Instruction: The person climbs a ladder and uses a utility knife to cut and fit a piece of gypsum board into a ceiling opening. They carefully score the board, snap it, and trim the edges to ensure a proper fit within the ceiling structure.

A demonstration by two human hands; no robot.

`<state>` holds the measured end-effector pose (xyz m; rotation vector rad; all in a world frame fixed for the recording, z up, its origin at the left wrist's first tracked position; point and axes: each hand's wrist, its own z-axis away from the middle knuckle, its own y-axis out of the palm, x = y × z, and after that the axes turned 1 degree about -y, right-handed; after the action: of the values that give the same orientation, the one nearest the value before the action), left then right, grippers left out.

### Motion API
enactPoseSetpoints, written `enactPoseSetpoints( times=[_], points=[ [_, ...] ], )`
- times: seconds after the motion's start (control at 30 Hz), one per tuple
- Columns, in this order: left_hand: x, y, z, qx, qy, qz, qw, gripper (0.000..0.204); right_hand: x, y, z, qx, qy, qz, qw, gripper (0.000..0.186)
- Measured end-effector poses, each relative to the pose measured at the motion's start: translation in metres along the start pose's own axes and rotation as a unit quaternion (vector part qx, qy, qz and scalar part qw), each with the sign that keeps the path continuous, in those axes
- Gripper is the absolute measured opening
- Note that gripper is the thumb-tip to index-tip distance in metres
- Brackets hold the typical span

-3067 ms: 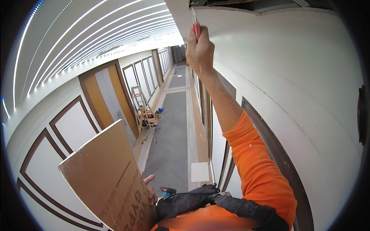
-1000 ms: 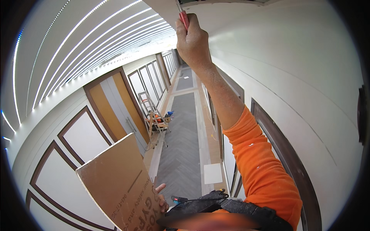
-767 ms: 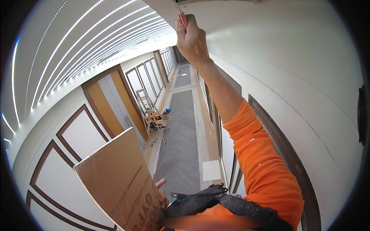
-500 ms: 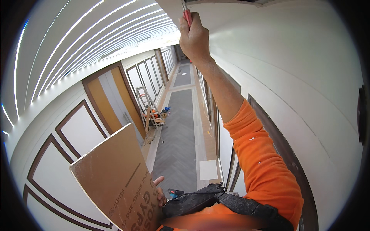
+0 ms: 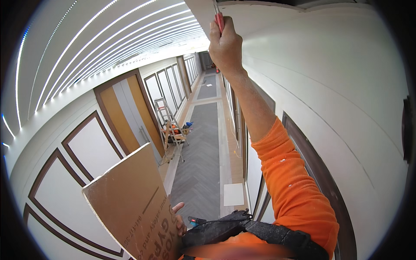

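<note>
My raised right hand (image 5: 226,47) is wrapped round the red handle of a slim tool (image 5: 219,21). The tool's thin metal part points up to the edge of the white ceiling panel, and its tip is cut off by the top of the picture, so its exact kind is unclear. Low on the left, my left hand (image 5: 179,216) grips the near edge of a brown-faced gypsum board (image 5: 125,199), held tilted. A finger or two stick out past the board's edge; the rest of that hand is behind the board.
A dark opening (image 5: 299,5) shows above the white panel (image 5: 312,52). Down the corridor, a stepladder (image 5: 164,117) stands by brown double doors (image 5: 130,108), with tools around it. A white square sheet (image 5: 234,194) lies on the floor. Light strips (image 5: 130,26) line the ceiling.
My right hand and the red-handled tool sit slightly farther right and lower in the picture. The board has shifted a little right and down, still in my left hand.
</note>
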<state>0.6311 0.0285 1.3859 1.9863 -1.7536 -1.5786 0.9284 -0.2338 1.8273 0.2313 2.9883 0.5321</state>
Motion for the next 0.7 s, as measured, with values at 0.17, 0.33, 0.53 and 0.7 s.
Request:
enactPoseSetpoints(
  times=[0.17, 0.33, 0.53, 0.7],
  points=[
    [-0.004, -0.004, -0.003, 0.009, -0.001, 0.01, 1.0, 0.09, -0.039, 0.0, 0.047, 0.006, 0.037, 0.047, 0.998, 0.016],
    [-0.007, -0.008, 0.001, 0.005, -0.007, 0.023, 1.0, 0.091, -0.001, -0.004, 0.02, -0.019, 0.007, 0.013, 1.0, 0.015],
    [-0.018, -0.015, 0.006, 0.013, -0.014, 0.04, 0.999, 0.092, 0.014, 0.016, -0.007, 0.006, -0.026, 0.012, 1.0, 0.016],
    [-0.02, -0.02, 0.005, 0.021, -0.016, 0.05, 0.998, 0.093, -0.004, 0.018, 0.004, 0.028, 0.001, 0.026, 0.999, 0.016]
  ],
)
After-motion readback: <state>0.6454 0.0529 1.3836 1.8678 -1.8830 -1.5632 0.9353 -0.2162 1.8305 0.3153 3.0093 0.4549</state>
